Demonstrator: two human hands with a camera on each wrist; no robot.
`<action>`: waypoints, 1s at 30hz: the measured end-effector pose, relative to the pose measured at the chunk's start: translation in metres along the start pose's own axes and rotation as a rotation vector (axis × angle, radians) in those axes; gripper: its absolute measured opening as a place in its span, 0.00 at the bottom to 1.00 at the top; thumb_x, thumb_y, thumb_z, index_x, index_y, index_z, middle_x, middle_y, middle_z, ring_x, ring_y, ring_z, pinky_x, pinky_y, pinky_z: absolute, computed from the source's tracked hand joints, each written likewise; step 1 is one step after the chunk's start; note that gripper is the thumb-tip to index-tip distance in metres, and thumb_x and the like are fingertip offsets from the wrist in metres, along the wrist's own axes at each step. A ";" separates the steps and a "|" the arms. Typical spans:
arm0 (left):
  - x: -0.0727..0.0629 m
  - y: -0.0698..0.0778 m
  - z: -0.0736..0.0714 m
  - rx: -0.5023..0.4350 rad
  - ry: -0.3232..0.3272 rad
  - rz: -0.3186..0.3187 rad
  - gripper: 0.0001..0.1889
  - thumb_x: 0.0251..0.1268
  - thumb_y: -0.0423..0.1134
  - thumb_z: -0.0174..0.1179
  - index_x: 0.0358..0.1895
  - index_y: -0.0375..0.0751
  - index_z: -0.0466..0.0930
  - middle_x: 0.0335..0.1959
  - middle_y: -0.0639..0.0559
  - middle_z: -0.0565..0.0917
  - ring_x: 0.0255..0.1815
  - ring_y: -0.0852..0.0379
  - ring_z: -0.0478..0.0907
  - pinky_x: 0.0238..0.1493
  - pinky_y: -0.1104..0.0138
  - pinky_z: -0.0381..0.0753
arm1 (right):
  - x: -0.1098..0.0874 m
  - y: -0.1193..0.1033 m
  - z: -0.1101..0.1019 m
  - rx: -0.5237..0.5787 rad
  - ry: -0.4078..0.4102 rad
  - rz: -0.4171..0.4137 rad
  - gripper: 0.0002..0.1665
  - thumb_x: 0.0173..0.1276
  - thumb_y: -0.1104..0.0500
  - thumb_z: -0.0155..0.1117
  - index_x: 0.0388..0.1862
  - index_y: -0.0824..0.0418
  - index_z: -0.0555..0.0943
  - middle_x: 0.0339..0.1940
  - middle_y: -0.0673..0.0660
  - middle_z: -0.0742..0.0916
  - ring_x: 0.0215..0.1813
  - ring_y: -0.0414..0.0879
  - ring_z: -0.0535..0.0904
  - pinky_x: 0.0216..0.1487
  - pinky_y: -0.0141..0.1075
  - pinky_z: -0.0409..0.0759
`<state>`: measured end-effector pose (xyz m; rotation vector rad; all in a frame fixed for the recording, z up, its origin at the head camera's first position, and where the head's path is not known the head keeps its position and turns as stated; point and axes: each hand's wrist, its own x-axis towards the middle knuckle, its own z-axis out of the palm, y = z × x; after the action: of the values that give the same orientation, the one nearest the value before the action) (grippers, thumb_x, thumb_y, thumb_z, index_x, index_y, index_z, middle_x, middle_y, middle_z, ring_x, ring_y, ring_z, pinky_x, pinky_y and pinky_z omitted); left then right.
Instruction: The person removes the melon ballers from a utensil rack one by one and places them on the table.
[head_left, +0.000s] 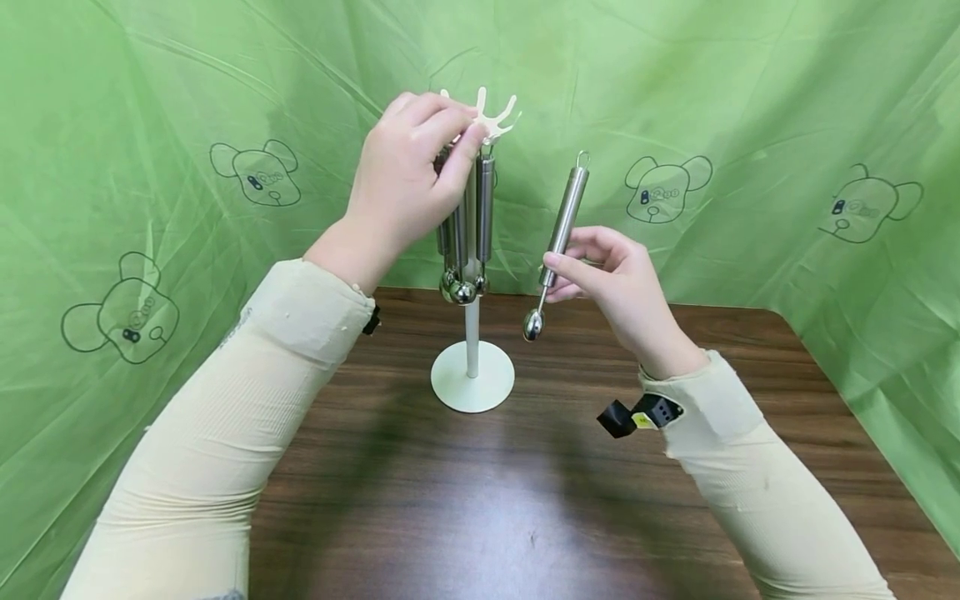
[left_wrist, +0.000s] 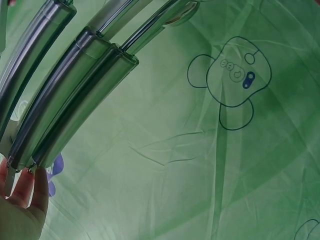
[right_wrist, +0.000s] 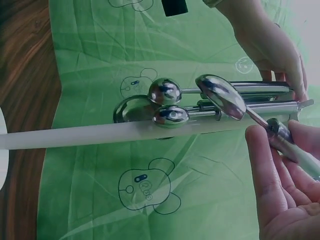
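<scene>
Holding the metal scoop (head_left: 564,223): it is to the right of the stand (head_left: 472,329), apart from it, tilted, with the bowl (head_left: 533,324) down.
Right hand (head_left: 609,271): beside the stand; thumb and fingers make a narrow pinch on the lower part of the scoop's handle (head_left: 572,197), near the thin neck.
Left hand (head_left: 408,162): at the top of the stand; its curled fingers hold there by the prongs (head_left: 491,125). Which prong exactly, I cannot tell, because the hand covers it.
Handle: smooth and shiny metal. I judge it stiff and hard to break, but rather slippery, so it could roll between the fingertips.
Bowl: probably light enough for one hand; it may pull the lower end down a little.
Loop (head_left: 583,158): a thin wire at the upper end; pinching low on the handle leaves it free, which seems a good choice.
Hanging tools (head_left: 486,212): close around the stand's pole; they look likely to swing and knock if touched.
Stand: a slim pole on a round base (head_left: 450,385); it may tip, so steadying its top looks sensible.
</scene>
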<state>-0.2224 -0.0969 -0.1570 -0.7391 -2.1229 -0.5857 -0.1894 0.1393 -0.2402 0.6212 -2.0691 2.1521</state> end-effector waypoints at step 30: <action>0.004 0.003 0.002 0.007 0.008 -0.005 0.17 0.75 0.47 0.51 0.47 0.44 0.87 0.50 0.51 0.87 0.51 0.49 0.78 0.52 0.60 0.77 | -0.070 0.038 -0.006 -0.020 -0.047 0.183 0.09 0.66 0.68 0.65 0.44 0.63 0.77 0.29 0.50 0.87 0.24 0.45 0.86 0.31 0.43 0.88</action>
<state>-0.2236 -0.0924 -0.1547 -0.7270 -2.1189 -0.5830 -0.1401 0.1573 -0.2998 0.5025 -2.2504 2.2277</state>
